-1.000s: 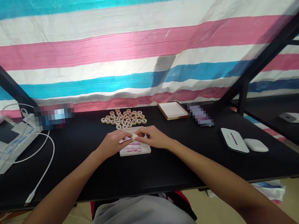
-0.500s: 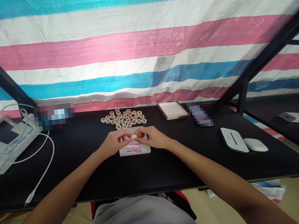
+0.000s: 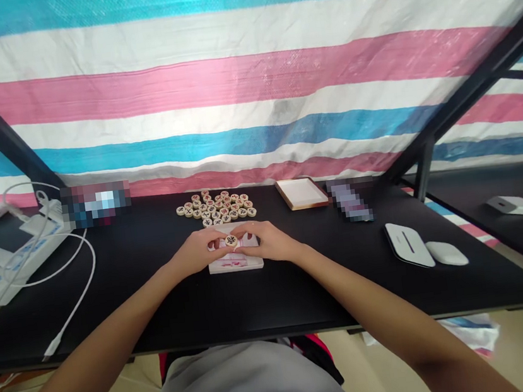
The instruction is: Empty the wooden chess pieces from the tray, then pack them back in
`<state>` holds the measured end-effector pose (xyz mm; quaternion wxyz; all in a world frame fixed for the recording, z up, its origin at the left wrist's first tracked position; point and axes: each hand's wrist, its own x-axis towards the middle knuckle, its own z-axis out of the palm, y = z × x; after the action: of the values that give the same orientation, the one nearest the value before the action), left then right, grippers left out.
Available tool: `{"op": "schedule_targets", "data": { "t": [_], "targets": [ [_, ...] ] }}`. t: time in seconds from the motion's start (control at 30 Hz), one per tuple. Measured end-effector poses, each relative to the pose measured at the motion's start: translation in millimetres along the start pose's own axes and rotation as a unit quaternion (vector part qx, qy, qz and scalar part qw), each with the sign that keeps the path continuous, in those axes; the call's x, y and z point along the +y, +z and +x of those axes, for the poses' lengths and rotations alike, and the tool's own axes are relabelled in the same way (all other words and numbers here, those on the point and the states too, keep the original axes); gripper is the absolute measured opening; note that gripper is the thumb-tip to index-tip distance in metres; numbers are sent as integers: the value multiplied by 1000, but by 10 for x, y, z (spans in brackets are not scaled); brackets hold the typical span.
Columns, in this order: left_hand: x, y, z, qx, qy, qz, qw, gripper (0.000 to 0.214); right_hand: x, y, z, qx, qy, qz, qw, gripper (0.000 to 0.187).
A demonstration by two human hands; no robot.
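A small white board with pink markings (image 3: 236,263) lies flat on the black table (image 3: 274,296) in front of me. My left hand (image 3: 200,249) and my right hand (image 3: 267,240) meet over its far half, fingers curled. Between their fingertips sits one round wooden game piece (image 3: 231,240), face up with a dark character on it; both hands pinch it. Behind the board lies a loose cluster of several similar round pieces (image 3: 216,206).
A shallow wooden box lid (image 3: 302,192) lies right of the pieces. Two white devices (image 3: 409,244) (image 3: 447,252) sit at the right, another (image 3: 514,205) on the side table. At the left are a power strip (image 3: 16,261) and white cables (image 3: 76,295).
The piece between my fingertips has turned from edge-on to face up, showing its character. Both hands stayed over the board.
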<state>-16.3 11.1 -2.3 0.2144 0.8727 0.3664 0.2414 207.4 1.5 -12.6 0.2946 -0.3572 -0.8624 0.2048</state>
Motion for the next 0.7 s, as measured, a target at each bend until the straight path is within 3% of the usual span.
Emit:
{"op": "schedule_targets", "data": {
  "t": [0.53, 0.7],
  "targets": [
    [-136, 88, 6, 9, 88, 109, 990, 26, -6, 33, 21, -15, 14, -37, 999, 21],
    [-115, 85, 8, -18, 59, 167, 984, 23, 34, 64, 36, -18, 5, -69, 997, 16]
  ]
}}
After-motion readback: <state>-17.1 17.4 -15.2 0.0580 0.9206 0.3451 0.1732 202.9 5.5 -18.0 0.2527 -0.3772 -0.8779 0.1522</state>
